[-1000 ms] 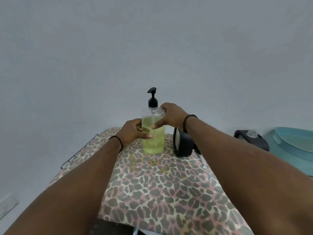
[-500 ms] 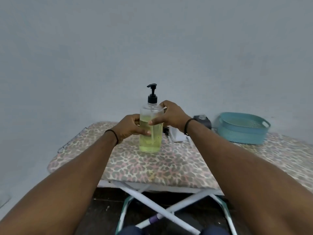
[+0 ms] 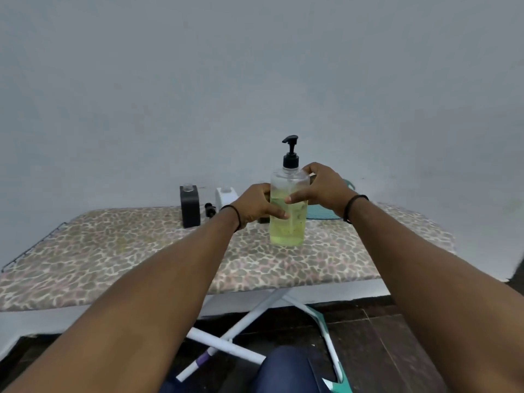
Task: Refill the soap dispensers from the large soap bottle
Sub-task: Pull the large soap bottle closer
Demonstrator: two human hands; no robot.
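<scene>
Both hands grip the bottle (image 3: 288, 211) just right of frame centre: the left hand (image 3: 256, 205) wraps its lower left side, thumb across the front, and the right hand (image 3: 321, 188) curls round its upper right side, thumb on the front. Upright, the bottle is clear, about two-thirds full of yellow-green soap, with a black pump (image 3: 291, 153) on top. Its base sits at the board (image 3: 113, 251), whether touching or just above I cannot tell. The board has a spotted cover and spans the middle of the frame. Left of the hands, at the board's far edge, stand a black dispenser (image 3: 190, 206) and a white dispenser (image 3: 225, 197), both without pumps; a small black part (image 3: 209, 210) lies between them. A teal basket (image 3: 323, 215) shows behind the right hand, mostly hidden. White crossed legs (image 3: 249, 316) show below the board, lower centre.
</scene>
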